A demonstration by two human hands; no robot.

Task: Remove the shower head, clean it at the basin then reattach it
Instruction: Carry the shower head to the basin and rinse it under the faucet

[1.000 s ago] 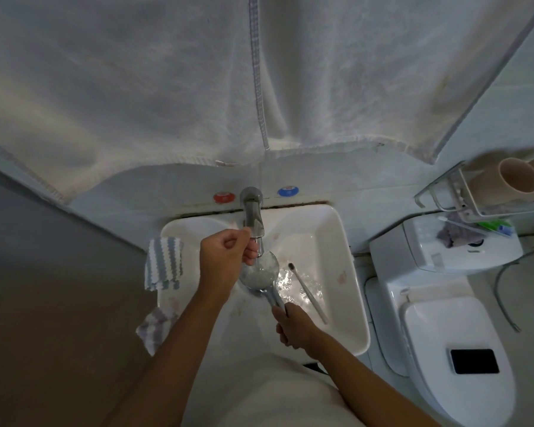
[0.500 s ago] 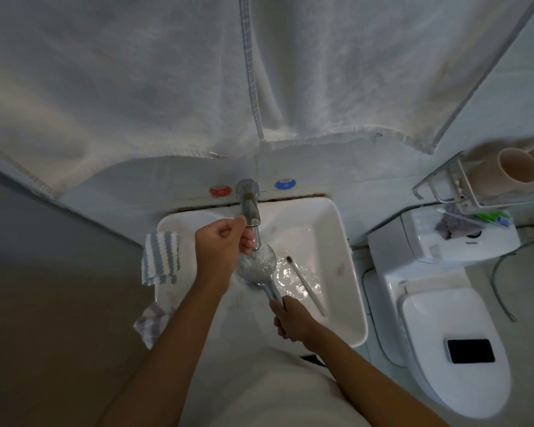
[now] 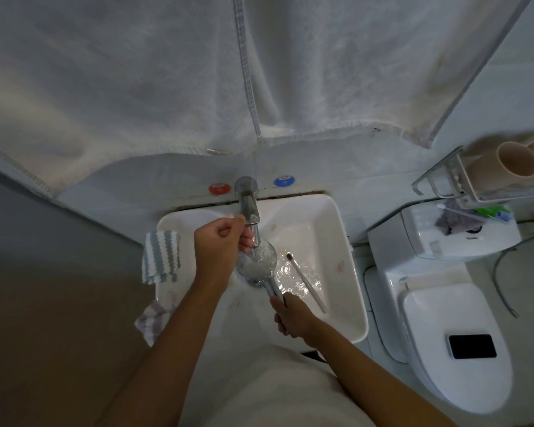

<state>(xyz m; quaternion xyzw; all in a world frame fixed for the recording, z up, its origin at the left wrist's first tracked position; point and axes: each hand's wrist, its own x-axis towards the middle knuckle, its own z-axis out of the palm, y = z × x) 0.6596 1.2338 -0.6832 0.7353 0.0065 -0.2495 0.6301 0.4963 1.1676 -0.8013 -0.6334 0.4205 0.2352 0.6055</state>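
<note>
The chrome shower head lies face up over the white basin, right under the chrome tap, with water running onto its face. My right hand grips its handle at the near end. My left hand sits at the tap's spout with fingers curled, fingertips touching the spout and the upper left rim of the shower head. A toothbrush lies in the wet basin to the right of the head.
A striped cloth hangs over the basin's left rim, another cloth below it. Large white towels hang above. A toilet with a dark phone on its lid stands right. A wire rack holds cups.
Both hands and the shower head stay almost where they were under the running tap; only the view shifts slightly.
</note>
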